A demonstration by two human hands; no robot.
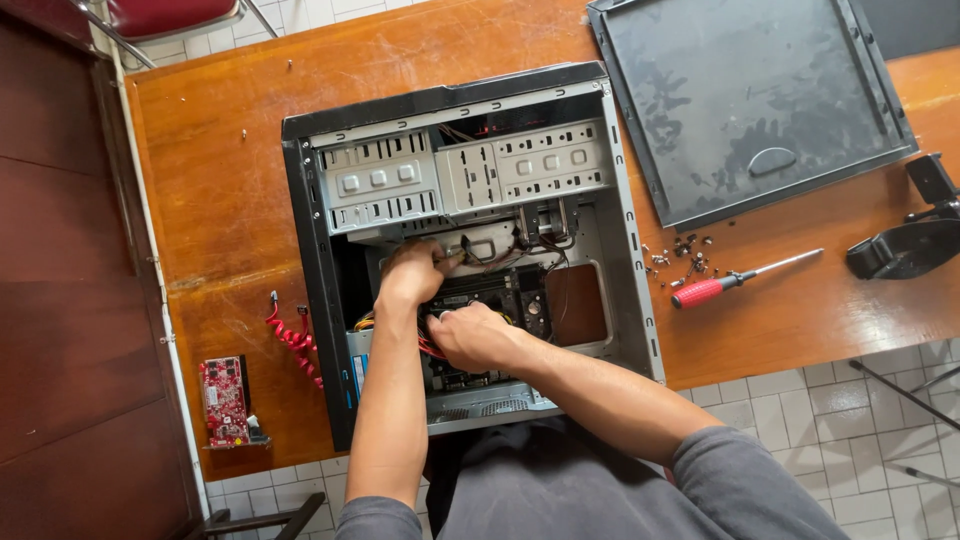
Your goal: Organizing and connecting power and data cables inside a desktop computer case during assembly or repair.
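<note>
Both hands were inside the open computer case [320, 240] at frame centre: left hand [412, 272] pinched thin, soft cables [480, 255], best held at the plug; right hand [472, 335] pressed closed on the fragile motherboard [500, 290].

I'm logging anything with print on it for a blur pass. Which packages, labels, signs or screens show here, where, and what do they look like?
Label strip: narrow blue and white band inside the open computer case, beside the left forearm.
No packages, signs or screens in view.
</note>
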